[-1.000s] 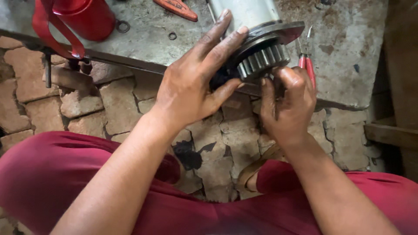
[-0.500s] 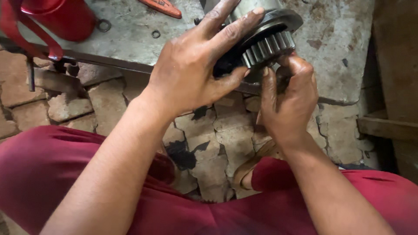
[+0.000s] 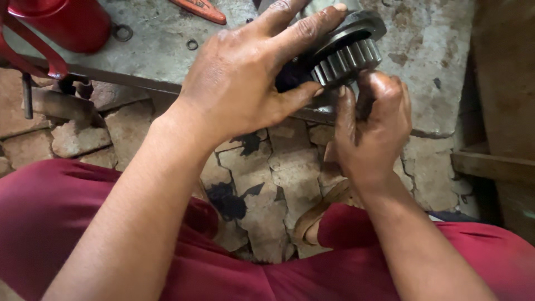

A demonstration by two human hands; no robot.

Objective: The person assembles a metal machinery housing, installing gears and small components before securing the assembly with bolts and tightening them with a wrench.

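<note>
A round metal part with a toothed gear (image 3: 350, 58) on its end lies at the near edge of a stained metal bench (image 3: 434, 83). My left hand (image 3: 251, 83) is spread over its left side, fingers stretched across the top and thumb pressed under the gear teeth. My right hand (image 3: 370, 131) is curled just below the gear, fingertips closed against its underside. What those fingers pinch is hidden. Both hands are smeared with grease.
A red can (image 3: 61, 22) stands at the bench's far left above a dark clamp (image 3: 67, 83). Orange-handled pliers (image 3: 200, 10) and small washers (image 3: 192, 43) lie behind my left hand. Cracked stone paving (image 3: 267, 173) is below, my red-trousered legs underneath, wooden planks (image 3: 490, 161) at right.
The view has shifted so the bench and gear sit higher and further right. My left hand has closed more around the gear and my right hand has moved up under it.
</note>
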